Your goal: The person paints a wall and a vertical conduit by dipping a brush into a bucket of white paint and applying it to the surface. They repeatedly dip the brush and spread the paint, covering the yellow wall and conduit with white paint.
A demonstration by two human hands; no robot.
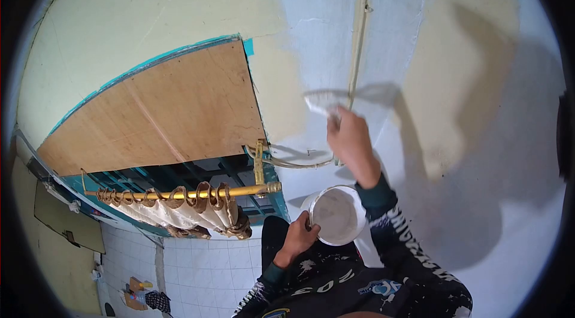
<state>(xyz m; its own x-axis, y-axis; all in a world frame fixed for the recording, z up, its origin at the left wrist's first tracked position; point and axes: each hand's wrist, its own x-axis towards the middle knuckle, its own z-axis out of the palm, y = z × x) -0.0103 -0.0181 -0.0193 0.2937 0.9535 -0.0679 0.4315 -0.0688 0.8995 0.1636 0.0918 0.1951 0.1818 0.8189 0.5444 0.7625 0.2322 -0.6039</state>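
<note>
Closed tight around a paintbrush [320, 101] handle, the right hand [350, 141] is raised near the middle of the view. The left hand [297, 237] is clamped on the rim of a bucket [338, 216], fingers curled over its edge.

A wall [497, 210] fills most of the view. It is pale grey-white through the centre and toward 4 o'clock, with cream patches at 11 o'clock and at 2 o'clock. A plywood board [168, 120] with a teal edge covers the wall at 9 o'clock of the right hand. A white tiled floor [203, 270] shows at 7 o'clock of the view.

A cream curtain [179, 210] hangs bunched on a brass rod [179, 193] at 9 o'clock of the bucket. A thin pipe [360, 30] runs along the wall from the brush toward 12 o'clock.

The bucket sits at 6 o'clock of the right hand, just beside the dark sleeve with white lettering, and its inside is coated white. The left hand holds it at its 8 o'clock edge.

The brush lies at 11 o'clock of the right hand. Its blurred white bristles point toward 9 o'clock and sit against the wall beside the pipe.
</note>
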